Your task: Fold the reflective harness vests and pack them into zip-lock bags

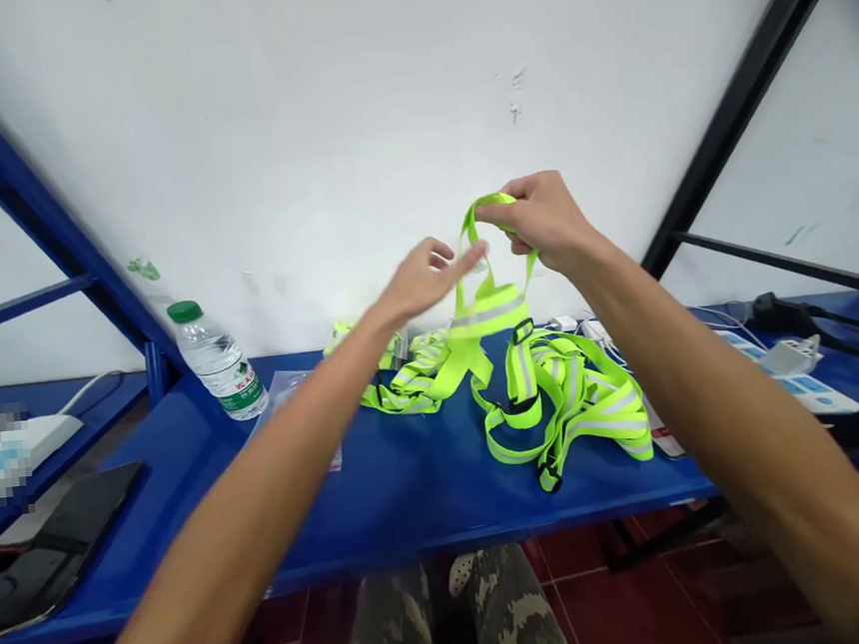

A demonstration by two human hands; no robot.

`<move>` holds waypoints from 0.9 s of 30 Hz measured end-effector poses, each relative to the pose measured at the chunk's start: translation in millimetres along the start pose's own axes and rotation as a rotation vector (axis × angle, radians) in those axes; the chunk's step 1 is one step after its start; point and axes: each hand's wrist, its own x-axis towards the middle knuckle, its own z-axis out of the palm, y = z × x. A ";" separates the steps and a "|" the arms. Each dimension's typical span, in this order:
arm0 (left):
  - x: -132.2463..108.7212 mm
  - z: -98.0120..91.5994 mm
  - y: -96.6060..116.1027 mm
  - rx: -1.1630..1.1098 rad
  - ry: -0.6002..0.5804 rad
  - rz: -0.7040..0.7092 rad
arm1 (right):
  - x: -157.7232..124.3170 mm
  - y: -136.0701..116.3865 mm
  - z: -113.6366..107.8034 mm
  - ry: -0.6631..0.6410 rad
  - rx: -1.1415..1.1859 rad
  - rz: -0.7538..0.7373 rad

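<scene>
My right hand (pixel 545 217) pinches the upper loop of a neon-yellow reflective strap (pixel 485 314), raised above the blue table. Below the hand, the strap hangs down with a grey stripe across it. Just left of the loop is my left hand (pixel 430 277), its fingers apart, the tips at the strap's edge; whether they touch it I cannot tell. Beneath my right hand lies a tangled heap of the same yellow webbing (pixel 594 398) with black buckles. Another bunch of yellow straps (pixel 408 379) rests farther left, partly covered by my left forearm.
A water bottle (pixel 219 365) with a green cap stands at the left on the blue table (pixel 414 484). A dark phone-like slab (pixel 58 545) lies near the left edge. Cables and a black plug (pixel 775 312) are at the right. Blue and black frame posts rise on both sides, against a white wall.
</scene>
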 end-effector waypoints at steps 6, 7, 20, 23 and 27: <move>-21.9 21.5 2.6 0.345 0.404 0.148 | 18.7 -12.8 -4.0 0.074 0.039 0.167; -19.9 15.2 -0.8 0.340 0.450 0.121 | 19.8 -14.9 -10.0 0.075 0.033 0.186; -15.4 31.8 -11.4 -0.242 -0.078 0.079 | 5.6 -21.9 -20.5 -0.301 0.149 0.272; 1.9 -1.5 -8.7 -0.368 -0.028 -0.125 | 2.6 -15.3 -40.3 -0.332 0.069 0.252; 26.4 -62.2 17.9 -0.426 0.208 -0.142 | 1.0 -9.9 -55.9 -0.315 -0.121 0.238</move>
